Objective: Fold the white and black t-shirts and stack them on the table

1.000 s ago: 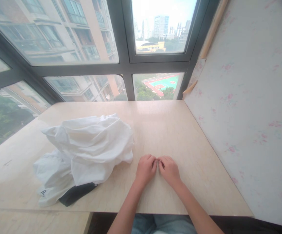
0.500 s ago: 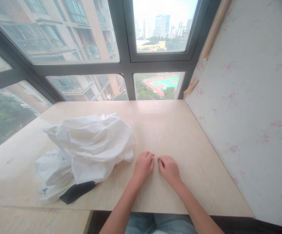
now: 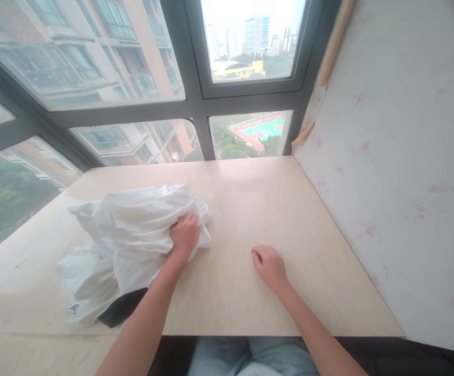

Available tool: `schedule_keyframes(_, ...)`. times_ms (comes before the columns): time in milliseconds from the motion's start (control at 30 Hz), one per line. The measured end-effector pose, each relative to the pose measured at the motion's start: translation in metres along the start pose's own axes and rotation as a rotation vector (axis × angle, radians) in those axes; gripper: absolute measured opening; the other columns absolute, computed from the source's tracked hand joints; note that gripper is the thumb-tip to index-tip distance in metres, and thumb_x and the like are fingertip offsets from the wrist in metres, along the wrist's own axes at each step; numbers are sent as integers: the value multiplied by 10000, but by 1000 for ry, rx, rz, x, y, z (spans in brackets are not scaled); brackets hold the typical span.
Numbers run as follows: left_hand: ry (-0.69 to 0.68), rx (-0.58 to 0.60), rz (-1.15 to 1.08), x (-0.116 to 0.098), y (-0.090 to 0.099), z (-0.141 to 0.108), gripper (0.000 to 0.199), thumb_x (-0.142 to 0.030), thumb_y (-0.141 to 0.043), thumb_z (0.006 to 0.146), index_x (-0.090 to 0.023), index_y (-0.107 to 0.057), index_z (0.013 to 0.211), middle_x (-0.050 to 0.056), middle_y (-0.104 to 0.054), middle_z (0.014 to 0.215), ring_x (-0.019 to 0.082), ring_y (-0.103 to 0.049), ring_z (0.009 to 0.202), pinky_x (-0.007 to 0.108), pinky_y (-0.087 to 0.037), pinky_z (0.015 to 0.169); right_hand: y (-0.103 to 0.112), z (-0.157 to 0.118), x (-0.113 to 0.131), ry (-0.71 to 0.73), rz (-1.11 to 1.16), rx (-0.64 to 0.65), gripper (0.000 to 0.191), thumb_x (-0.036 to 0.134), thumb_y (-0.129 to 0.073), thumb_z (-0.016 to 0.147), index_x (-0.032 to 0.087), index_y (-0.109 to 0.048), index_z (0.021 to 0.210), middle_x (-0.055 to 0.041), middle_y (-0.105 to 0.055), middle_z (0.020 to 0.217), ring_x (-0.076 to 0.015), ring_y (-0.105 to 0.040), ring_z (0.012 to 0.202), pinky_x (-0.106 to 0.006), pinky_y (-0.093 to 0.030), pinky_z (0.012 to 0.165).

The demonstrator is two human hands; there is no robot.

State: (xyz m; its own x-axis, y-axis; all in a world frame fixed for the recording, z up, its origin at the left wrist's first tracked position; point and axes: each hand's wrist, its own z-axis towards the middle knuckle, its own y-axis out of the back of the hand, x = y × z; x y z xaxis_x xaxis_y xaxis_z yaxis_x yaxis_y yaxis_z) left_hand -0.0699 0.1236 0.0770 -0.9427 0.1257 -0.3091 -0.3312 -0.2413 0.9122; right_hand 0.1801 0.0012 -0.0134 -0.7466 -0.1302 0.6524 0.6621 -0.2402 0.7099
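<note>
A crumpled white garment (image 3: 140, 230) lies heaped on the left of the pale tabletop (image 3: 234, 292). It has a black part (image 3: 121, 308) at its near edge and small dark lettering (image 3: 74, 309) beside that. My left hand (image 3: 185, 236) is at the garment's right side, its fingers curled into the cloth and their tips partly hidden by the folds. Farther right, my right hand (image 3: 269, 265) rests on the bare tabletop in a loose curl, fingers drawn in to the thumb, with nothing visible in it.
Dark-framed windows (image 3: 195, 107) border the table's far side and left. A wall with flowered paper (image 3: 391, 172) runs along the right edge. The table's front edge (image 3: 230, 335) is just above my lap, and a seam crosses the surface at lower left.
My left hand has moved left from beside my right hand onto the white garment, and its right side is now bunched under my fingers. The right hand stays nearly where it was.
</note>
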Motion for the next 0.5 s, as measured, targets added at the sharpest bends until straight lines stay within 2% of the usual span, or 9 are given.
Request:
schedule_keyframes(67, 35, -38, -66, 0, 5, 6, 127, -243, -535, 839, -192, -649, 814, 98, -653, 798, 271, -597, 809, 335, -398, 713, 2, 2, 2, -11, 8, -6, 254, 213, -462, 901, 203, -716, 896, -76, -709, 894, -172, -642, 846, -297, -479, 775)
schedule_keyframes(167, 76, -125, -181, -8, 21, 17, 248, -375, -465, 899, -204, -626, 820, 41, -616, 734, 219, -577, 734, 298, -388, 674, 6, 3, 5, -34, 5, -12, 242, 276, -490, 898, 205, -722, 892, -81, -701, 843, -173, -645, 819, -287, -480, 744)
schedule_keyframes(233, 169, -185, -440, -19, 35, 23, 326, -467, -441, 905, -200, -609, 821, 16, -605, 725, 187, -569, 698, 277, -403, 651, 6, 2, 6, -46, 0, -16, 250, 304, -493, 896, 206, -724, 895, -84, -698, 824, -175, -646, 804, -282, -477, 719)
schedule_keyframes(300, 320, -186, -867, -38, 50, 26, 367, -549, -542, 826, -188, -603, 836, -1, -605, 716, 168, -571, 663, 268, -431, 633, 6, 3, 7, -49, 14, -22, 262, 314, -486, 898, 206, -725, 903, -88, -699, 824, -174, -649, 801, -277, -477, 709)
schedule_keyframes(367, 429, -111, -1256, -64, 66, 25, 418, -551, -692, 699, -174, -604, 855, -13, -607, 697, 167, -591, 653, 278, -467, 644, 5, 4, 7, -53, 43, -40, 268, 313, -481, 898, 205, -725, 921, -88, -702, 832, -169, -650, 792, -276, -482, 715)
schedule_keyframes(400, 431, -43, -1366, -80, 74, 23, 435, -534, -733, 663, -169, -606, 862, -14, -609, 692, 175, -608, 665, 287, -484, 660, 5, 4, 7, -56, 60, -49, 271, 313, -480, 897, 204, -725, 934, -87, -703, 836, -167, -650, 786, -277, -486, 717)
schedule_keyframes(500, 304, 186, -1546, -130, 100, 15, 406, -486, -751, 677, -157, -629, 882, 2, -629, 714, 213, -660, 753, 310, -525, 718, 8, 0, 4, -72, 107, -91, 280, 322, -479, 903, 200, -718, 982, -80, -702, 839, -170, -643, 780, -282, -499, 704)
